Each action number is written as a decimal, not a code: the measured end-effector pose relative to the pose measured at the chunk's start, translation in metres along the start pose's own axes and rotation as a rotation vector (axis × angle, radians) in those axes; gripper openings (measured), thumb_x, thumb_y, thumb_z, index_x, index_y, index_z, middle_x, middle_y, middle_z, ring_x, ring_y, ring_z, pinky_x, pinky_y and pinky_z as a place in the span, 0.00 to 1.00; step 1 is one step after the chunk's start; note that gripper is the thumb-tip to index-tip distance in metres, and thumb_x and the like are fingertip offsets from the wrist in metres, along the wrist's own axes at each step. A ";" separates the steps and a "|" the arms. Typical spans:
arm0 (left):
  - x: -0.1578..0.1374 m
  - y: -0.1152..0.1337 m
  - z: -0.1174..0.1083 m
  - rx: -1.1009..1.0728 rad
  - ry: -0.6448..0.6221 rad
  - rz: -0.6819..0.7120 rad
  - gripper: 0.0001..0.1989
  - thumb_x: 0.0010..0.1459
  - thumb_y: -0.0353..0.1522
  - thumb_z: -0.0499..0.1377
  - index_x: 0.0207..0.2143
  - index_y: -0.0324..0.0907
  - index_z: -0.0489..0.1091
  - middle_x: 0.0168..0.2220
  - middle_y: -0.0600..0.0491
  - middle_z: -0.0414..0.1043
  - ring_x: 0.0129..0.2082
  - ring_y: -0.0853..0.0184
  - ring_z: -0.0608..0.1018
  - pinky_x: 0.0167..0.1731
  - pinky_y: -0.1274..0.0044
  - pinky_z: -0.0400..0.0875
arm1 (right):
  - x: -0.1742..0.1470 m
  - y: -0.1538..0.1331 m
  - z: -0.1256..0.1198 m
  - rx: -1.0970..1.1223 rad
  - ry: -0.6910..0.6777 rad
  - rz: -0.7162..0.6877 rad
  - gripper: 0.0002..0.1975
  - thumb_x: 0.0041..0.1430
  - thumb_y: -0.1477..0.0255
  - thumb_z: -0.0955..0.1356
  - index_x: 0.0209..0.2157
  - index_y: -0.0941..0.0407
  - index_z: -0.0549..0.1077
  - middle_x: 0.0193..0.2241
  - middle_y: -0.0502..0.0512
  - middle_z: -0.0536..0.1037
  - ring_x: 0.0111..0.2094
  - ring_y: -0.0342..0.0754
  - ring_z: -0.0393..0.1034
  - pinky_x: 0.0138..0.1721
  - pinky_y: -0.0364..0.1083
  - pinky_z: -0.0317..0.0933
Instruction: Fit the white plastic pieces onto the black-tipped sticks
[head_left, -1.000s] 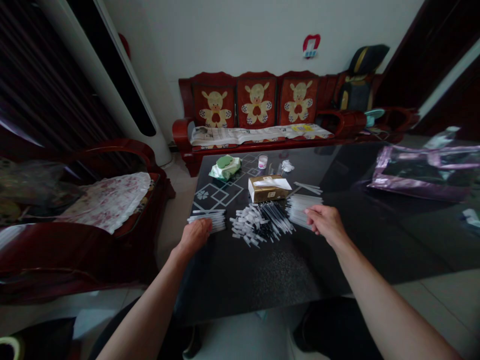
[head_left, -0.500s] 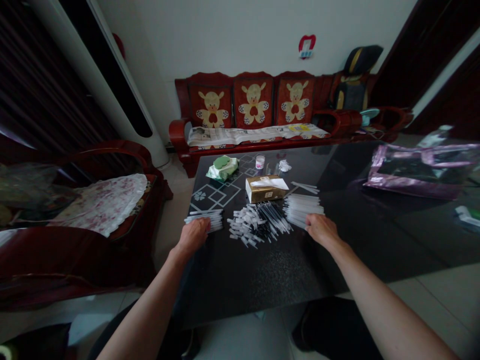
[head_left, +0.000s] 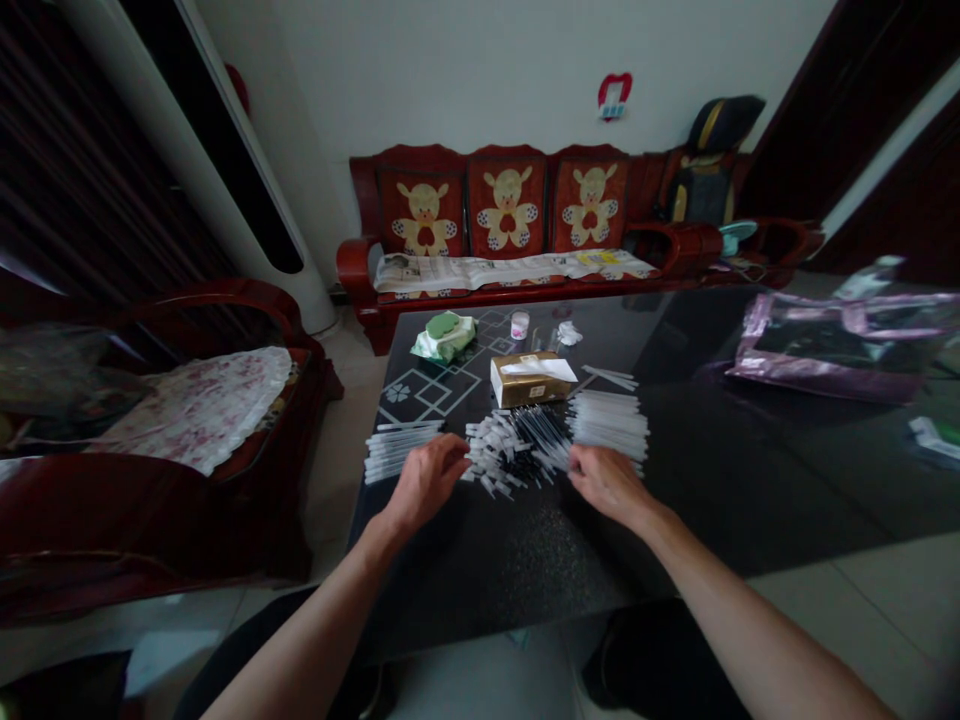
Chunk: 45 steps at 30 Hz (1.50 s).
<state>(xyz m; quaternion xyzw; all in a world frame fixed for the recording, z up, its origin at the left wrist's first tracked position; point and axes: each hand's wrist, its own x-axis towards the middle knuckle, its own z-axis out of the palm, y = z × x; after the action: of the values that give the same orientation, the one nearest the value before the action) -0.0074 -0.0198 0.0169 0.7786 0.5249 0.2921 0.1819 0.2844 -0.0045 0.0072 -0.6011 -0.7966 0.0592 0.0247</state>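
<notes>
On the dark table, my left hand (head_left: 431,474) is at the left edge of a heap of small white caps (head_left: 491,445), its fingers curved and slightly apart with nothing visible between them. My right hand (head_left: 609,482) has its fingertips pressed together at the near ends of thin dark-tipped rods (head_left: 541,432); whatever it pinches is hidden. Just beyond that hand lies a stack of translucent white tubes (head_left: 609,420). A row of whitish pen-like sticks (head_left: 394,450) rests to the left of my left hand.
Behind the heaps stands a gold tissue box (head_left: 534,382). Farther back are a green wipes pack (head_left: 444,338), a small white cup (head_left: 520,325) and a crumpled white tissue (head_left: 569,333). Several loose tubes (head_left: 611,377) lie beyond the stack. A clear bag with purple edges (head_left: 832,370) sits on the right.
My left hand has moved right, from the row of sticks to the caps. My right hand has moved left, from the tube stack to the ends of the thin rods.
</notes>
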 end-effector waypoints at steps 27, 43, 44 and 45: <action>-0.004 0.004 0.022 -0.182 -0.139 -0.130 0.11 0.56 0.35 0.56 0.36 0.42 0.77 0.26 0.53 0.75 0.26 0.66 0.75 0.28 0.79 0.63 | 0.042 -0.023 0.024 -0.086 0.020 0.156 0.10 0.60 0.70 0.63 0.38 0.58 0.73 0.35 0.63 0.79 0.37 0.53 0.75 0.33 0.44 0.58; 0.006 -0.019 0.017 -0.493 -0.042 -0.337 0.14 0.52 0.39 0.57 0.35 0.39 0.75 0.21 0.55 0.70 0.19 0.70 0.72 0.20 0.80 0.65 | 0.042 -0.013 0.005 0.545 0.101 0.220 0.07 0.53 0.70 0.64 0.27 0.58 0.73 0.21 0.54 0.77 0.22 0.45 0.71 0.23 0.40 0.59; 0.007 -0.023 0.015 -0.552 -0.022 -0.361 0.15 0.51 0.40 0.58 0.35 0.38 0.74 0.21 0.55 0.70 0.19 0.70 0.72 0.20 0.80 0.65 | 0.041 -0.009 0.002 0.729 0.062 0.217 0.07 0.52 0.69 0.65 0.27 0.58 0.72 0.19 0.52 0.75 0.18 0.43 0.68 0.19 0.40 0.57; 0.009 -0.025 0.013 -0.608 -0.002 -0.382 0.16 0.50 0.41 0.59 0.35 0.37 0.74 0.22 0.55 0.70 0.19 0.71 0.71 0.20 0.80 0.65 | 0.039 -0.005 0.000 0.904 0.027 0.209 0.08 0.51 0.67 0.66 0.27 0.58 0.71 0.17 0.50 0.73 0.15 0.41 0.65 0.17 0.39 0.56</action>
<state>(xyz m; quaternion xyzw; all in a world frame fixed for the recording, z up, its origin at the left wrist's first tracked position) -0.0148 -0.0016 -0.0054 0.5770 0.5500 0.3946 0.4570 0.2688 0.0315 0.0065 -0.6078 -0.6257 0.3947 0.2887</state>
